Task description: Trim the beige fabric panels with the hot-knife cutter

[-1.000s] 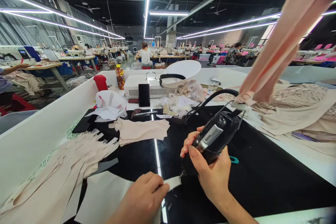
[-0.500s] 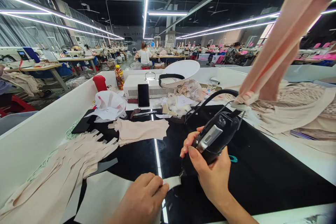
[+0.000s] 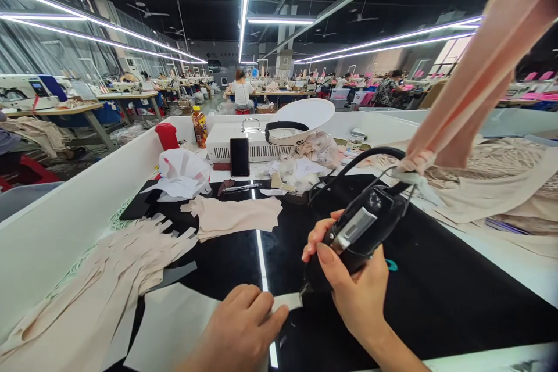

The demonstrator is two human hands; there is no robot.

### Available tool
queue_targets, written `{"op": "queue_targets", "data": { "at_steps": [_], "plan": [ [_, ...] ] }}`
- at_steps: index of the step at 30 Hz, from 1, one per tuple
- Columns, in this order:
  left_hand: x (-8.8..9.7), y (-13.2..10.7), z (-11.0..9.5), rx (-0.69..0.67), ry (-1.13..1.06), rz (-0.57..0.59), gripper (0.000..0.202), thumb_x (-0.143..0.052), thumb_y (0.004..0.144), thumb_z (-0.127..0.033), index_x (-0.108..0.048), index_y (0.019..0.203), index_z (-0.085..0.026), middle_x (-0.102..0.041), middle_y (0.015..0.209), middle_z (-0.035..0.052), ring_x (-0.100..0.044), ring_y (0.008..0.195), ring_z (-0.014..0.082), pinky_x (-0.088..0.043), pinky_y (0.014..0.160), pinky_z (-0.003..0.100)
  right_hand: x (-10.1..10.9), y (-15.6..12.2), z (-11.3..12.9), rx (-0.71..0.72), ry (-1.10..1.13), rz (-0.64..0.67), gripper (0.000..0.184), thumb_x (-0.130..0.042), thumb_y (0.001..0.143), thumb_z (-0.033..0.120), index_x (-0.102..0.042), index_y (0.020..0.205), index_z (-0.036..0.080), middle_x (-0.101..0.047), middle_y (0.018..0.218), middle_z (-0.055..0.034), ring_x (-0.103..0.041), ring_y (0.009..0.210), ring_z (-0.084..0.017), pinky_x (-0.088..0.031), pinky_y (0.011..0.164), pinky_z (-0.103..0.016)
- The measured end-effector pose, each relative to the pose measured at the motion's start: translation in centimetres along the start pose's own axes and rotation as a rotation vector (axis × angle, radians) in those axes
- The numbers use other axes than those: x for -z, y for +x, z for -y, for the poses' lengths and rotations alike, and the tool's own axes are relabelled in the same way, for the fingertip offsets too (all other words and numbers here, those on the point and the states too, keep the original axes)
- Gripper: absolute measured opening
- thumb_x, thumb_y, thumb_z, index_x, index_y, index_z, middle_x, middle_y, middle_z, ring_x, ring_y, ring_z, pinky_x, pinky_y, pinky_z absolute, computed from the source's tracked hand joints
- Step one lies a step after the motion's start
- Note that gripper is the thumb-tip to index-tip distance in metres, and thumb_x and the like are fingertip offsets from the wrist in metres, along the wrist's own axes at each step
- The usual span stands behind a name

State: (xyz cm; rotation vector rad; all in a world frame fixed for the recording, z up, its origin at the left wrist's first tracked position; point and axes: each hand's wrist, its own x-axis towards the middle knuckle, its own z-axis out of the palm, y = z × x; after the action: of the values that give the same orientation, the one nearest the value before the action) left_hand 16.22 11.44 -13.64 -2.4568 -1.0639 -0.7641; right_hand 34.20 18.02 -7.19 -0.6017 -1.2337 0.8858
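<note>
My right hand is wrapped round a black hand-held electric tool with a silver switch plate. The tool tilts, its narrow tip at the end of an off-white fabric strip. The strip comes out from under my left hand, whose bent fingers and thumb close on it. A pink cloth band is tied to the tool's upper end. Under the left hand lies a white sheet on the black work surface. Part of the strip is hidden by my left fingers.
Beige fabric pieces spread at the left, with a smaller pile farther back. A phone leans on a white box. A black cable arches behind the tool. A teal clip lies right of my hand.
The tool and both hands sit slightly farther right in the picture, and the view has shifted a little. My grips look the same.
</note>
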Motion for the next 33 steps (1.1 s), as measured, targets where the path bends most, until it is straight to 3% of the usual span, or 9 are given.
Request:
{"op": "queue_targets", "data": {
  "at_steps": [11,24,33],
  "plan": [
    [-0.1,-0.1,-0.2,0.017,-0.002,0.001,0.033,-0.033,0.108,-0.011,-0.066,0.108,-0.016,-0.062,0.08,0.0018,-0.06,0.068,0.0175,-0.049,0.064,0.029,-0.6,0.2,0.2,-0.028,0.071,-0.011,0.031,-0.079,0.091,0.028,-0.059,0.115,0.029,-0.066,0.086,0.0027,-0.063,0.066,-0.014,-0.058,0.058,-0.028],
    [-0.3,0.1,-0.4,0.02,-0.017,-0.024,0.035,-0.031,0.109,-0.012,-0.066,0.108,-0.015,-0.062,0.08,0.0022,-0.059,0.067,0.0177,-0.051,0.064,0.03,-1.8,-0.4,-0.8,-0.07,0.176,0.092,0.031,-0.077,0.094,0.03,-0.057,0.118,0.032,-0.063,0.091,0.0037,-0.062,0.065,-0.011,-0.057,0.059,-0.027],
    [-0.3,0.1,-0.3,0.012,-0.008,-0.015,0.034,-0.032,0.108,-0.011,-0.066,0.107,-0.015,-0.061,0.079,0.0022,-0.06,0.068,0.018,-0.05,0.063,0.03,-1.6,0.2,-0.5,-0.058,0.125,0.026,0.029,-0.076,0.093,0.026,-0.058,0.115,0.03,-0.065,0.087,0.0039,-0.063,0.064,-0.013,-0.057,0.058,-0.028]
  ]
}}
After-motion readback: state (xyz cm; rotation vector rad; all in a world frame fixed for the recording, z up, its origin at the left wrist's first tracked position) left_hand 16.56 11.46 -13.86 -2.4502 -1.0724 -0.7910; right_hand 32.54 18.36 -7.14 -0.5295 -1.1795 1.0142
